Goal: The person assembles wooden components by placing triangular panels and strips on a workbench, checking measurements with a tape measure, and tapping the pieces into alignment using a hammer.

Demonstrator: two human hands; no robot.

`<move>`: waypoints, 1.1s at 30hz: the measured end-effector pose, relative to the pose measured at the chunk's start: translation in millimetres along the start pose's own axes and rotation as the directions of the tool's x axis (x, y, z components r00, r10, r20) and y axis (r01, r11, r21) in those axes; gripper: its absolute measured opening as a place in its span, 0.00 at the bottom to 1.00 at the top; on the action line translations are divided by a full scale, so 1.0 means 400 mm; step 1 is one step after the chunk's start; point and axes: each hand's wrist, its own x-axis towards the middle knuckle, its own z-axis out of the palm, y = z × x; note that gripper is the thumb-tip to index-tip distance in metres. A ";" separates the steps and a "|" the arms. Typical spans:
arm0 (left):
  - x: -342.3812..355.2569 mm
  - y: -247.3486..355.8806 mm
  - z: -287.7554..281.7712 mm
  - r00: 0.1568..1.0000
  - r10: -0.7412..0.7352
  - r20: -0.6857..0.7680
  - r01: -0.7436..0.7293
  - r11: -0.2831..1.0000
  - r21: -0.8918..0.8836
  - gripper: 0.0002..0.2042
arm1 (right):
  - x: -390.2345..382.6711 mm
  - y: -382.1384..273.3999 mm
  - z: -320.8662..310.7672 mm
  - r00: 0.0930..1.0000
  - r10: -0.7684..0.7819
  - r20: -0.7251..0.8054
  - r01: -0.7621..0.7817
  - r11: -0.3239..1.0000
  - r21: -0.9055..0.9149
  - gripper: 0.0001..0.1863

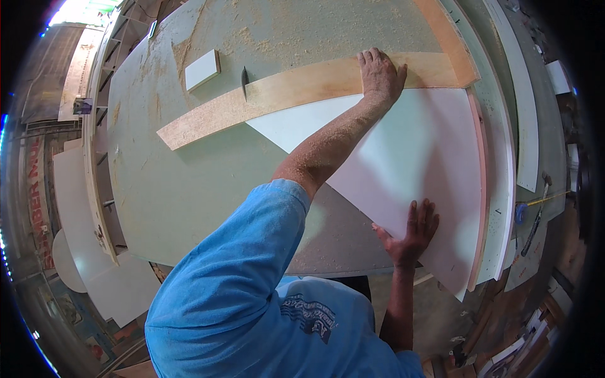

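Note:
My left hand lies over a long wooden strip, with the fingertips at its far edge and the thumb held apart. Under and beside the strip is a large white triangular panel, its long slanted edge facing left. My right hand rests with fingers spread on the panel's near part, by that slanted edge. At the right end, the strip meets another wooden strip in a corner. A dark, slim, pointed object touches the long strip further left. Its kind is unclear.
The big grey-green worktable carries sawdust toward its far side. A small white block lies beyond the strip. Long boards run along the right, where a hammer and a blue tape measure lie. White sheets stand at left.

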 end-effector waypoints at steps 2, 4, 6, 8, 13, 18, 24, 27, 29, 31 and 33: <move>0.003 -0.003 0.005 0.997 0.028 -0.079 -0.026 0.999 0.025 0.34 | 0.004 0.000 0.001 1.000 0.008 0.011 -0.008 1.000 0.006 0.62; 0.007 -0.006 0.010 0.994 0.037 -0.100 -0.033 0.999 0.036 0.34 | 0.009 -0.002 0.003 1.000 0.005 -0.001 -0.005 1.000 0.005 0.62; 0.013 -0.009 0.015 0.993 0.037 -0.114 -0.032 0.999 0.044 0.34 | 0.015 -0.003 0.005 1.000 0.004 -0.003 -0.004 1.000 0.007 0.62; 0.020 -0.010 0.016 0.993 0.032 -0.110 -0.027 0.999 0.044 0.34 | 0.021 -0.004 0.008 1.000 0.004 -0.014 -0.003 1.000 0.018 0.63; 0.034 -0.019 0.014 0.991 -0.028 -0.135 0.016 0.996 -0.089 0.28 | 0.031 -0.003 0.012 0.999 -0.014 -0.036 0.016 0.998 0.065 0.63; 0.034 -0.023 0.005 0.991 0.071 -0.114 -0.059 0.992 0.110 0.27 | 0.033 -0.008 0.001 0.999 0.033 0.025 -0.035 0.998 0.059 0.63; 0.038 -0.024 -0.008 0.990 0.074 -0.123 -0.064 0.995 0.079 0.27 | 0.044 -0.013 0.001 0.999 0.030 0.019 -0.031 0.997 0.069 0.64; 0.042 -0.020 -0.010 0.993 0.063 -0.102 -0.056 0.996 0.072 0.27 | 0.044 -0.008 0.003 1.000 0.029 0.009 -0.030 0.997 0.069 0.64; 0.047 -0.017 -0.008 0.994 0.059 -0.090 -0.053 0.996 0.074 0.27 | 0.045 -0.005 0.006 0.999 0.034 0.026 -0.036 0.997 0.074 0.63; 0.055 -0.016 -0.005 0.994 0.050 -0.094 -0.043 0.996 0.075 0.29 | 0.050 -0.002 0.008 0.999 0.025 -0.021 -0.023 0.998 0.060 0.63; 0.060 -0.016 -0.004 0.996 0.017 -0.090 -0.011 0.998 0.059 0.32 | 0.057 -0.003 0.011 0.999 -0.004 -0.049 0.008 0.997 0.074 0.62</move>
